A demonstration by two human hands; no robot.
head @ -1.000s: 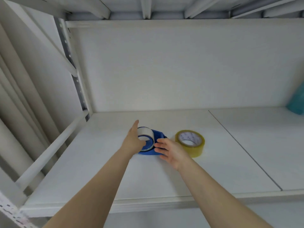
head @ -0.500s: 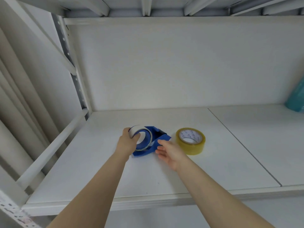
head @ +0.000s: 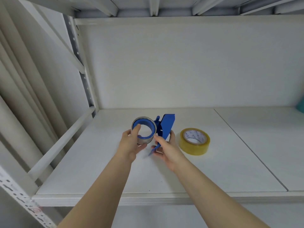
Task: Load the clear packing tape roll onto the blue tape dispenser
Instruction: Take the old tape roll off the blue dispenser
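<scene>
Lifted off the shelf (head: 102,170) since 0.5 s ago, the blue tape dispenser (head: 166,127) now stands tilted upright in the head view, where I see my right hand (head: 166,148) grasping its lower part. My left hand (head: 131,143) grips the clear packing tape roll (head: 144,130), thumb inside its core, which shows a blue hub inside. Just right, 1 yellow tape roll (head: 195,141) lies flat.

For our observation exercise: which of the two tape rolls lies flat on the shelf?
The yellowish tape roll, lying untouched right of both hands; the clear roll is held up on the blue dispenser.
</scene>
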